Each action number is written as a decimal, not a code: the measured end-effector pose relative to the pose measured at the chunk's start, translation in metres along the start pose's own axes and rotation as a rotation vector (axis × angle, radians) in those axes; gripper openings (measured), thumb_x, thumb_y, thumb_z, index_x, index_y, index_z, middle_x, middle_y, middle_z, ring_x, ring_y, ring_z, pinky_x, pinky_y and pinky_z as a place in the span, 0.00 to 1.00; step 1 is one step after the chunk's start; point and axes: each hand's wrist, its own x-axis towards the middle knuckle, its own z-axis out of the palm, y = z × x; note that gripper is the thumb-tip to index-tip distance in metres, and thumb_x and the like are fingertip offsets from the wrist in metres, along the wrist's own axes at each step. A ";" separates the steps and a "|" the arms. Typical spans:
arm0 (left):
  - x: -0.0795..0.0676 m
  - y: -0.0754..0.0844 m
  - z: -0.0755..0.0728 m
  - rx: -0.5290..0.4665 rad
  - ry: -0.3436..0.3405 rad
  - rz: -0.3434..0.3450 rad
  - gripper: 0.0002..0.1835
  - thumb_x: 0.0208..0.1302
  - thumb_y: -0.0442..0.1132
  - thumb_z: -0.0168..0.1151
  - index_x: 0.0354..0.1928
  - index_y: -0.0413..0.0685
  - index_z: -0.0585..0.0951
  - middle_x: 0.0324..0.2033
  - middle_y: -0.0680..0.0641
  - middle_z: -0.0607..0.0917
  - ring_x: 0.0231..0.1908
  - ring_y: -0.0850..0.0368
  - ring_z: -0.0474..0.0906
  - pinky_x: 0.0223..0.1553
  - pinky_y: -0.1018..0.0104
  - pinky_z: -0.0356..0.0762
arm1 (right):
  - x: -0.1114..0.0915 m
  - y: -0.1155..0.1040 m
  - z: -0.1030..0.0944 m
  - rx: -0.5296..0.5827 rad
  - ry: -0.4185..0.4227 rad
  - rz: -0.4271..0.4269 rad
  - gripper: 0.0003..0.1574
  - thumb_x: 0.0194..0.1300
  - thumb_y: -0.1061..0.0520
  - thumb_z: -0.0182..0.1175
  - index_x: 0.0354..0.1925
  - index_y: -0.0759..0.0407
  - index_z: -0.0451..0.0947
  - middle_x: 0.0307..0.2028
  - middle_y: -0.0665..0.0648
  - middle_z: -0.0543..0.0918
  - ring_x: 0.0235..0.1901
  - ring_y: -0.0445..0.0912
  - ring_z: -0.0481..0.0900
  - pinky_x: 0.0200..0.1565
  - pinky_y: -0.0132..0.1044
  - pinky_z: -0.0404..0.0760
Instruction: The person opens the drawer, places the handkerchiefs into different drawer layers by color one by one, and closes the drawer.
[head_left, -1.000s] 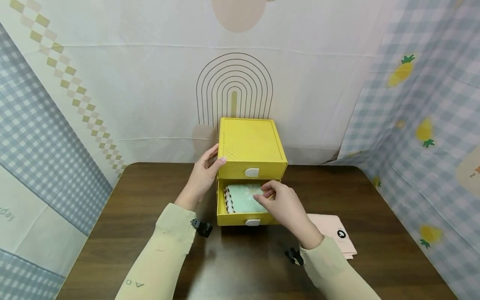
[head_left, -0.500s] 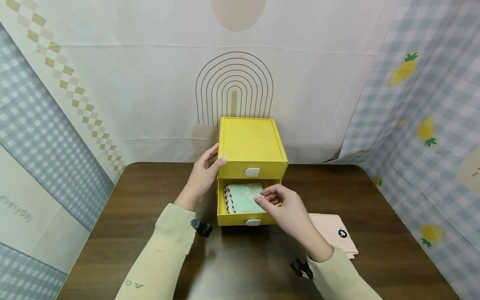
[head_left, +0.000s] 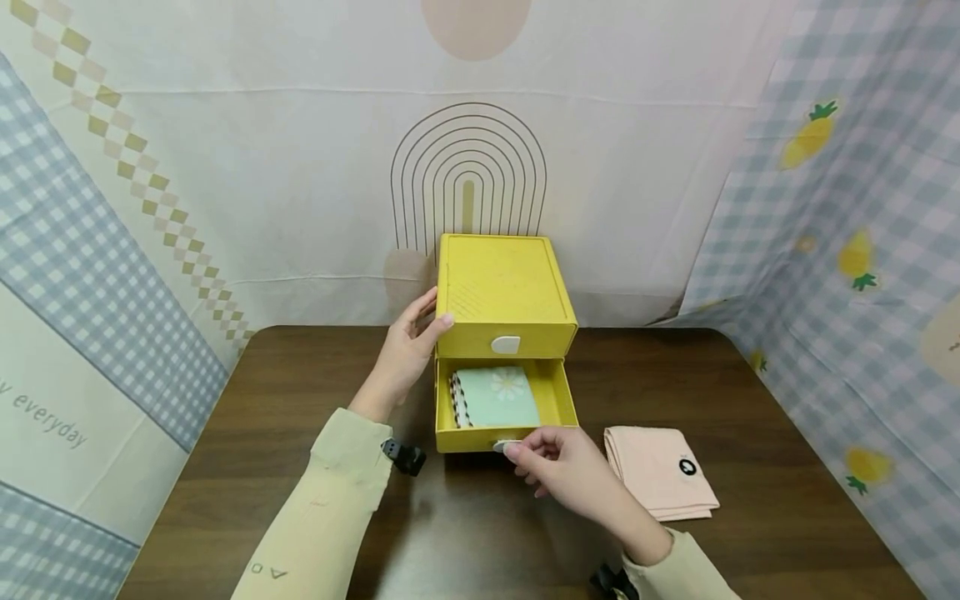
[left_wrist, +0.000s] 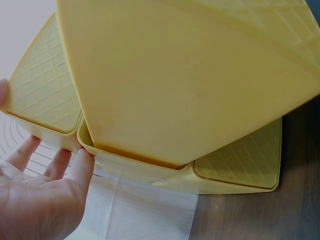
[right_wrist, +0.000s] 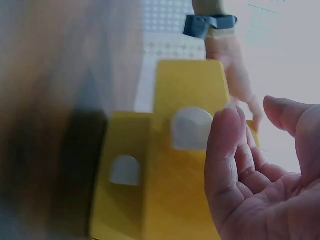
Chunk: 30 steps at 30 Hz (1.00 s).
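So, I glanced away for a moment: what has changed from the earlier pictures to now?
The right hand moved toward the person, from over the right side of the open lower drawer to its white handle; whether it touches is unclear. Unchanged: left hand on the yellow cabinet, drawer pulled out, mint-green daisy-print cloth inside, folded pink cloth on the table.

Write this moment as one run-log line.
left hand: touching cabinet | right hand: at drawer knob, grip unclear | middle drawer: open, mint item inside | pink cloth: on table
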 end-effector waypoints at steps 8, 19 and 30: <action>-0.001 0.000 0.000 0.000 -0.002 0.000 0.35 0.63 0.57 0.63 0.71 0.67 0.64 0.66 0.56 0.66 0.65 0.57 0.62 0.63 0.56 0.64 | 0.005 0.019 0.011 0.105 -0.027 0.113 0.32 0.67 0.37 0.57 0.34 0.67 0.82 0.25 0.58 0.83 0.22 0.47 0.79 0.22 0.40 0.81; -0.002 0.006 0.001 0.007 -0.012 -0.006 0.34 0.66 0.54 0.61 0.72 0.65 0.62 0.68 0.54 0.64 0.66 0.58 0.61 0.64 0.56 0.62 | 0.010 0.026 0.016 0.162 -0.021 0.168 0.38 0.66 0.33 0.55 0.35 0.70 0.82 0.24 0.56 0.83 0.21 0.44 0.77 0.22 0.38 0.80; 0.000 0.002 0.001 0.024 -0.001 -0.012 0.35 0.64 0.59 0.61 0.72 0.68 0.62 0.67 0.57 0.65 0.65 0.60 0.62 0.64 0.56 0.63 | 0.014 0.027 0.015 0.143 -0.022 0.171 0.39 0.67 0.34 0.54 0.35 0.71 0.82 0.24 0.55 0.83 0.22 0.45 0.78 0.23 0.39 0.81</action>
